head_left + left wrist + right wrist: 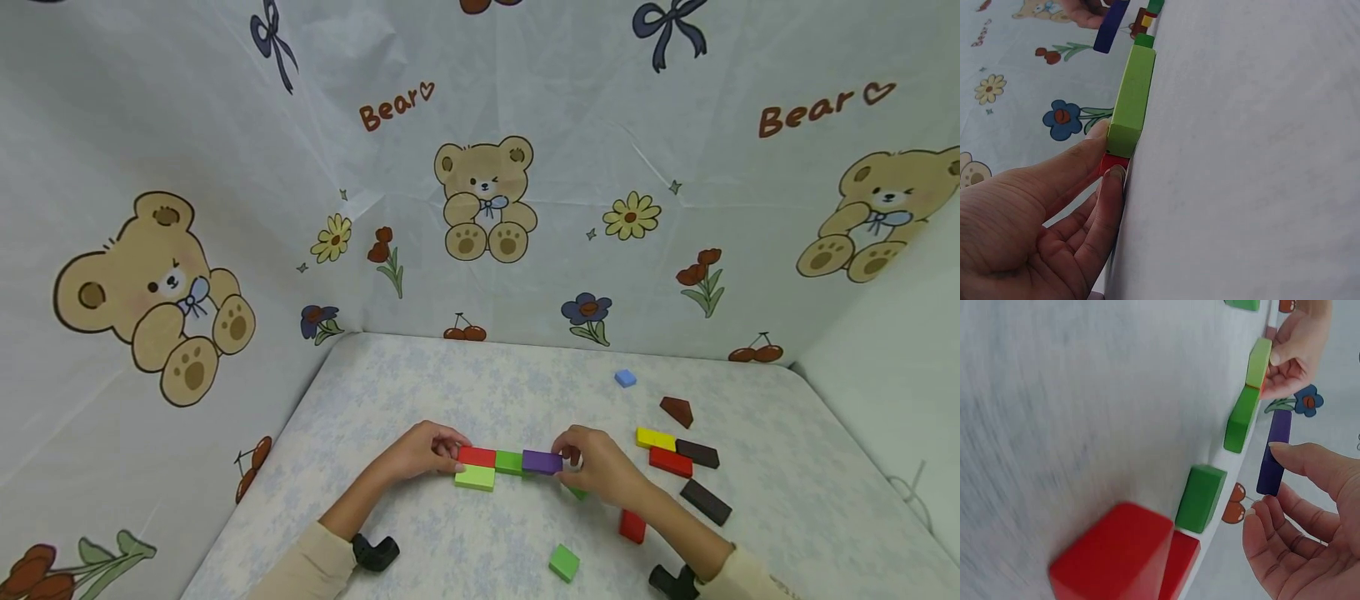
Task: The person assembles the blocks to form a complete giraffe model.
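In the head view, my left hand (429,451) pinches the left end of a red block (477,456). A light green block (476,477) lies along the red one's near side, and a green block (508,462) adjoins its right end. With thumb and fingers my right hand (602,468) holds a purple block (542,462). The right wrist view shows this purple block (1275,450) raised off the table, apart from the green block (1242,419). Another green block (577,492) is partly hidden beneath the right hand.
Right of the hands lie a yellow block (656,437), a red block (671,462), two dark blocks (706,502) and a brown piece (677,412). A small blue block (626,378) sits farther back. Nearer me are a red block (632,527) and a green block (564,563).
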`<action>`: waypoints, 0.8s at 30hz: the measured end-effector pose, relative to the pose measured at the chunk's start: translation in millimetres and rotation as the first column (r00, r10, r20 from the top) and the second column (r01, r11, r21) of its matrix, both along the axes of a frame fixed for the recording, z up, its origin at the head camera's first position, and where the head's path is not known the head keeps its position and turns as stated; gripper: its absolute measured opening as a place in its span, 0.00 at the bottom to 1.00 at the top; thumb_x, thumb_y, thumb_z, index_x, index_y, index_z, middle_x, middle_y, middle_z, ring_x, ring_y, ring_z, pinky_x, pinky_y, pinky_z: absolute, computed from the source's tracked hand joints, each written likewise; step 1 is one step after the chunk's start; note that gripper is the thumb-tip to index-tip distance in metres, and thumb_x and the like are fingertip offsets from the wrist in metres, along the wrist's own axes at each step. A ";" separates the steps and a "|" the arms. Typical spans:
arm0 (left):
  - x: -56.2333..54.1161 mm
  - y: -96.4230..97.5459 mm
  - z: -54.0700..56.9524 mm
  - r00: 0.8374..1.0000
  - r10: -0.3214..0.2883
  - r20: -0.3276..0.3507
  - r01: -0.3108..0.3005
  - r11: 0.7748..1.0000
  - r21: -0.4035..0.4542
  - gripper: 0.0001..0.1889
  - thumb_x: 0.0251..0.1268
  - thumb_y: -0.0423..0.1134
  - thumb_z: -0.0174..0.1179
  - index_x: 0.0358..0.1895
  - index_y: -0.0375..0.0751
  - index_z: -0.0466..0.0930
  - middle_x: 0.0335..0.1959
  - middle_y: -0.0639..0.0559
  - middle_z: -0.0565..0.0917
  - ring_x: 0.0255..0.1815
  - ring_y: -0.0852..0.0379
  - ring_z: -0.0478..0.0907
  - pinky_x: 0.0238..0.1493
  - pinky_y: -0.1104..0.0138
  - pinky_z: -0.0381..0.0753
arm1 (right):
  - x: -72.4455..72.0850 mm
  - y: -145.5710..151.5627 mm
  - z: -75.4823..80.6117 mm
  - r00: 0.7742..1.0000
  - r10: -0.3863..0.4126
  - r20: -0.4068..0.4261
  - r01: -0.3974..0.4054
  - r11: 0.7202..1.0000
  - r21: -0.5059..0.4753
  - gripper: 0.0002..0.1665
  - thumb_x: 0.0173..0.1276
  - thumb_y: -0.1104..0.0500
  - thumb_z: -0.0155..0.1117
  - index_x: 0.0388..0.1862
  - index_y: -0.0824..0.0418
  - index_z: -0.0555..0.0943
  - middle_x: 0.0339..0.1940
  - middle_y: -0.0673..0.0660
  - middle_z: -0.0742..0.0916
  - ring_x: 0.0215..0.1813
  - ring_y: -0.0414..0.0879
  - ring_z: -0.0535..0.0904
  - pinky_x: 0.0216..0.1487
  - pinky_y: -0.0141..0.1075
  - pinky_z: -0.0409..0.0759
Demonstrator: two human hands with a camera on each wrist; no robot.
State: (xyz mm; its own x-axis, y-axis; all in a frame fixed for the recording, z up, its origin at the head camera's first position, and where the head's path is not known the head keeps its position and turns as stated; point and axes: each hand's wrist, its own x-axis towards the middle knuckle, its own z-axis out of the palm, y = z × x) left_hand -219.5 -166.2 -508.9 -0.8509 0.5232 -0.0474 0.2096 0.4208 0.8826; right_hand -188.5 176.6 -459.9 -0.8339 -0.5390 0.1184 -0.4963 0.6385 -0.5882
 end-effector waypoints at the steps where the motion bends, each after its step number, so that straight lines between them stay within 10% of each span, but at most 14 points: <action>1: -0.1 0.0 -0.1 1.000 0.001 0.000 -0.001 1.000 0.000 0.18 0.59 0.36 0.75 0.53 0.39 0.87 0.33 0.54 0.83 0.30 0.60 0.76 0.33 0.69 0.77 | 1.2 -1.1 -1.0 1.000 0.003 0.004 -0.003 1.000 0.002 0.15 0.57 0.64 0.80 0.41 0.57 0.85 0.33 0.47 0.82 0.36 0.45 0.77 0.35 0.30 0.78; 24: -0.7 0.4 -0.3 1.000 -0.002 0.003 0.002 1.000 0.002 0.18 0.59 0.36 0.75 0.53 0.39 0.87 0.32 0.55 0.83 0.30 0.61 0.75 0.33 0.70 0.76 | 18.6 -32.7 -11.4 0.999 -0.016 0.051 0.010 0.993 0.120 0.13 0.55 0.64 0.81 0.36 0.58 0.85 0.24 0.47 0.80 0.27 0.39 0.72 0.29 0.31 0.73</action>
